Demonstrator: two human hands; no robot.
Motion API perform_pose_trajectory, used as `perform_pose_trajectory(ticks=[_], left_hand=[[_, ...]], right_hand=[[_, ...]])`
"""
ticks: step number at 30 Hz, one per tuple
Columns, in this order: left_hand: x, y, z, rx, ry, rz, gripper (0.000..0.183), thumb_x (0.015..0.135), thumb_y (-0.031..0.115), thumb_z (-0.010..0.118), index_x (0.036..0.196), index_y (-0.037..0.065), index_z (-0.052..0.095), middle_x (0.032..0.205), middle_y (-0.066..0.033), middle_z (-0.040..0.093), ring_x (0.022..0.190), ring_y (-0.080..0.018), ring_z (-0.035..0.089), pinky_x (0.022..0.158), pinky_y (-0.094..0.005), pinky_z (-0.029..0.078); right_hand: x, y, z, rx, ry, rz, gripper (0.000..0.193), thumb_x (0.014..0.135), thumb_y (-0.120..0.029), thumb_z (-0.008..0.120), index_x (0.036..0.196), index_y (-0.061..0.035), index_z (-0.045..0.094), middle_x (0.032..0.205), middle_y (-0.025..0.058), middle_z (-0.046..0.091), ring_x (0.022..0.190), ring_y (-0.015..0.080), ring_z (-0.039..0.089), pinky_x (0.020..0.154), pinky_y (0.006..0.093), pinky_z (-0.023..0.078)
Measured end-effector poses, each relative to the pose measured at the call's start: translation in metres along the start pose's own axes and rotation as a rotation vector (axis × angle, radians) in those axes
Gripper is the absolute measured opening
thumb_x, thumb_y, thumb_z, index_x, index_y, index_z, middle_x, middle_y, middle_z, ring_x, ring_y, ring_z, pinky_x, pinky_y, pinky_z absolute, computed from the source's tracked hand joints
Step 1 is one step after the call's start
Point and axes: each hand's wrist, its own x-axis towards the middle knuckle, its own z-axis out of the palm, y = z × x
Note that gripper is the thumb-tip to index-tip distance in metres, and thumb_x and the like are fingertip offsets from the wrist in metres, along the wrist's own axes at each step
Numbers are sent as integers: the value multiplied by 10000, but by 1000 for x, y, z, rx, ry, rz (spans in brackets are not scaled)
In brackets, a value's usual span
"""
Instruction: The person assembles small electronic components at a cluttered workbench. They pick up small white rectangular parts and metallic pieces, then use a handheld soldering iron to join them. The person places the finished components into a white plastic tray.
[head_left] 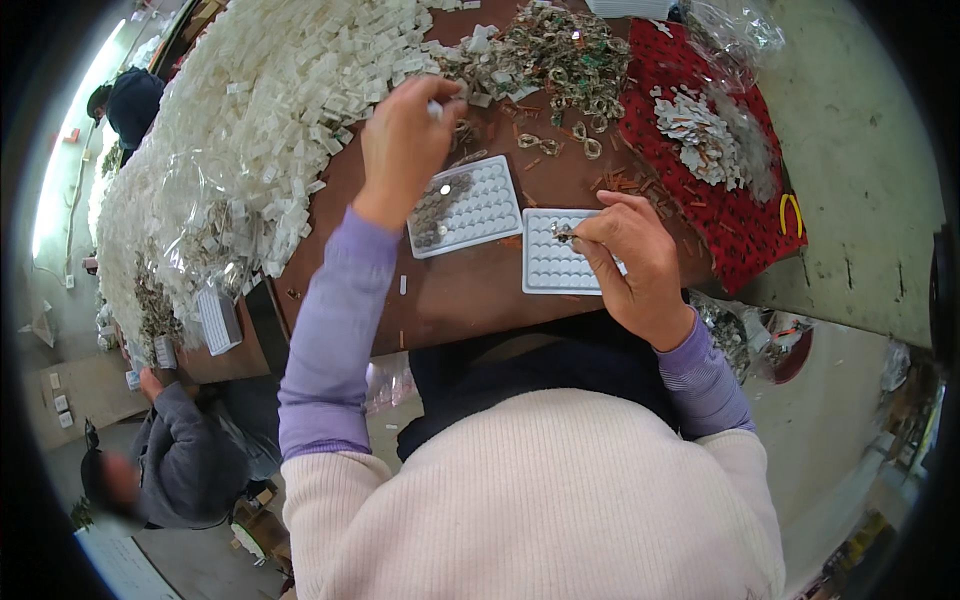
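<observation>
My right hand (pixel 638 262) pinches a small shiny metal piece (pixel 563 232) between thumb and finger, just above a white plastic tray (pixel 550 270) with rows of small cells. Further left and higher, my left hand (pixel 405 135) has its fingers curled together beside a heap of clear-white plastic pieces. A whitish bit shows at its fingertips, too small to name. Below that hand lies another white celled tray (pixel 490 200), its left part covered with round silvery discs (pixel 432 215). A pile of looped wire bundles (pixel 570 60) lies beyond the trays.
The big heap of clear-white plastic pieces (pixel 270 90) covers the table's left side. A red patterned cloth (pixel 745 240) at right bears white pieces (pixel 700 135) and a yellow-handled tool (pixel 792 215). Orange-brown strips (pixel 635 183) lie scattered nearby. Another person (pixel 190 450) works at left.
</observation>
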Motion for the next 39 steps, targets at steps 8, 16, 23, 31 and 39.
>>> perform_pose_trajectory(ticks=[8, 16, 23, 31, 39], left_hand=[[46, -65, 34, 547, -244, -5, 266, 921, 274, 777, 1119, 99, 809, 1088, -132, 783, 991, -349, 751, 822, -459, 593], [-14, -38, -30, -865, 62, -216, 187, 995, 109, 774, 1164, 28, 770, 865, 31, 673, 685, -22, 568, 550, -191, 412], [-108, 58, -67, -1009, -40, -417, 212, 960, 87, 827, 1146, 47, 733, 908, 16, 685, 690, -26, 596, 521, -185, 400], [-131, 58, -60, -814, -47, -130, 284, 858, 94, 927, 1050, 26, 728, 942, 1, 698, 825, -82, 617, 750, -267, 518], [-131, 47, -68, -720, -185, -28, 246, 878, 100, 899, 990, 17, 696, 910, -9, 686, 794, -94, 613, 735, -274, 509]], right_hand=[[0, 7, -9, 35, 34, 56, 121, 915, 64, 732, 989, -28, 707, 911, 101, 742, 866, 274, 736, 1002, 468, 565], [36, -19, 27, 643, 64, 342, 39, 1006, -25, 689, 998, 10, 672, 949, 25, 713, 921, 72, 677, 755, 264, 517], [47, -44, 50, 657, -91, 400, 57, 1045, -14, 647, 993, 9, 651, 906, -1, 645, 863, 67, 632, 806, 252, 516], [28, -50, 33, 572, -281, 381, 64, 1027, 8, 620, 964, -2, 620, 858, 7, 630, 779, 80, 627, 684, 263, 509], [38, -50, 22, 360, -552, 211, 102, 925, 52, 675, 966, -16, 611, 815, 84, 611, 778, 181, 637, 716, 340, 502]])
